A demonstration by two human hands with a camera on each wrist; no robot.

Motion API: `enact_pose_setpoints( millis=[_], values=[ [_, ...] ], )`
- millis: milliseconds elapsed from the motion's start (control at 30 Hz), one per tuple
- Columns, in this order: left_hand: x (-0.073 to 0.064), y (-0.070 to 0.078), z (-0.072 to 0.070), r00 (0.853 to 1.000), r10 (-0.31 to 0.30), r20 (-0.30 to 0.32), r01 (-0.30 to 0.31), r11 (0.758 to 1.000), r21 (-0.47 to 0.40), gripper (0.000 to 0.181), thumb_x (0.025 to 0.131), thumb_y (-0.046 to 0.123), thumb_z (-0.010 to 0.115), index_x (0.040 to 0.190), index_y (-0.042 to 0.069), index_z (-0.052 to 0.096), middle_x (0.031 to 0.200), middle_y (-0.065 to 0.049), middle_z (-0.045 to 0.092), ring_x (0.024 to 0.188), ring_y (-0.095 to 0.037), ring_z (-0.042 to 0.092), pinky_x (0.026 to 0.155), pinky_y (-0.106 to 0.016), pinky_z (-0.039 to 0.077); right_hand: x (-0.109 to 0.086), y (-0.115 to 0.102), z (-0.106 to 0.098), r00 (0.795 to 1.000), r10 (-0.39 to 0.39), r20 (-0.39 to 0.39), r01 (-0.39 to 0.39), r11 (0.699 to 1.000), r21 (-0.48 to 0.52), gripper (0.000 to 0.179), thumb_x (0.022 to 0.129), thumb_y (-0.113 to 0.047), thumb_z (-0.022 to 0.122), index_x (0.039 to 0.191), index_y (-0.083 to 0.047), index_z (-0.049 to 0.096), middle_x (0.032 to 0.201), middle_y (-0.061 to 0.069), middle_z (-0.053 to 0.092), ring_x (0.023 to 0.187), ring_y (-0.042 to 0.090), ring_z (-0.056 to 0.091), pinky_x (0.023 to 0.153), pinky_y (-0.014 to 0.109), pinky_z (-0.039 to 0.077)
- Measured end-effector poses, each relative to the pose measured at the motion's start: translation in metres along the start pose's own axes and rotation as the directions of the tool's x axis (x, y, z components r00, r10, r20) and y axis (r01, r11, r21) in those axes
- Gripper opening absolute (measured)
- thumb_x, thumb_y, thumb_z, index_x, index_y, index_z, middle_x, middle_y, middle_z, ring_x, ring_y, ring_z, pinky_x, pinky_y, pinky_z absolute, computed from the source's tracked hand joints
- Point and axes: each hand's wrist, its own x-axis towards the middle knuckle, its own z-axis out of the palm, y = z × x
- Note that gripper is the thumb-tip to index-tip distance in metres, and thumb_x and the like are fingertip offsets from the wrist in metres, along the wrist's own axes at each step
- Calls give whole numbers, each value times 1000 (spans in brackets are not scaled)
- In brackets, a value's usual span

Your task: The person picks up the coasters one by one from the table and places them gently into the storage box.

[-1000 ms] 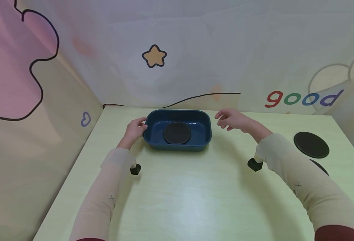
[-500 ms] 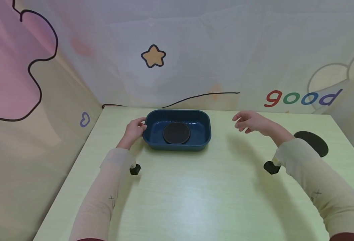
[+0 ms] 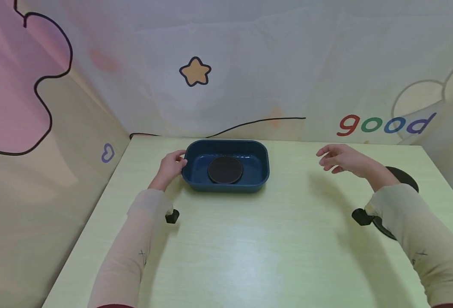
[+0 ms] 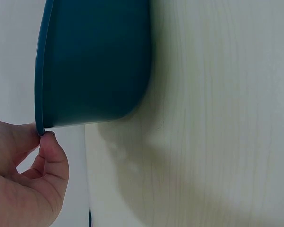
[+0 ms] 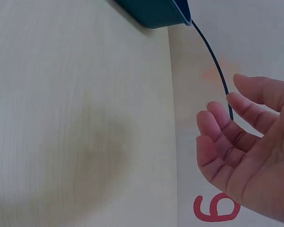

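A dark blue rectangular basin (image 3: 226, 188) with rounded corners stands near the back of the table, and one black round disc (image 3: 225, 169) lies flat inside it. My left hand (image 3: 169, 169) pinches the basin's left rim between thumb and finger; the left wrist view shows that grip on the rim of the blue wall (image 4: 94, 61). Well to the right of the basin, my right hand (image 3: 338, 159) hovers over the table with relaxed, loosely bent fingers. Nothing is between those fingers (image 5: 208, 151) in the right wrist view.
Two more black discs lie on the right of the pale wooden table (image 3: 219, 248): a farther disc (image 3: 405, 177) and a nearer disc (image 3: 384, 229), both partly hidden by my right arm. A printed cloth wall (image 3: 249, 85) rises directly behind the table, with another at the left.
My right hand has moved away from the basin toward the right, its forearm now covering parts of both discs there. My left hand keeps its pinch on the rim, and the basin stays put.
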Motion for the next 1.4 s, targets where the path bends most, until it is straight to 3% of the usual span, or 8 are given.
enact_pose_setpoints(
  millis=[467, 633, 933, 1400],
  values=[
    [2, 1, 1, 1000, 9, -13, -9, 1000, 13, 42, 93, 11, 43, 134, 10, 37, 110, -16, 50, 89, -21, 51, 78, -31, 50, -22, 35, -22, 997, 71, -38, -71, 997, 1, 53, 90, -34, 49, 126, 0, 32, 112, 13, 49, 93, 20, 52, 80, 32, 48],
    [1, 1, 2, 1000, 12, -14, -11, 1000, 4, 42, 93, 11, 43, 134, 10, 38, 108, -15, 51, 89, -21, 52, 76, -30, 51, -30, 47, -27, 994, 97, -48, -96, 995, 8, 55, 89, -35, 49, 127, 1, 31, 108, 8, 52, 92, 19, 53, 81, 34, 47],
    [1, 1, 1, 999, 28, -18, -27, 999, 16, 42, 92, 11, 44, 134, 9, 38, 107, -16, 52, 88, -21, 51, 74, -29, 51, -48, 73, -34, 986, 147, -76, -141, 988, 69, 55, 90, -31, 48, 128, 4, 26, 87, -13, 54, 82, 12, 54, 75, 29, 49],
    [0, 1, 0, 1000, 5, -1, -5, 1000, -4, 42, 93, 11, 43, 135, 9, 37, 111, -16, 50, 90, -22, 50, 80, -33, 50, -73, 116, -38, 975, 189, -120, -177, 979, 104, 40, 88, -25, 53, 115, 1, 39, 84, -14, 54, 75, 11, 52, 70, 26, 48]
  ],
)
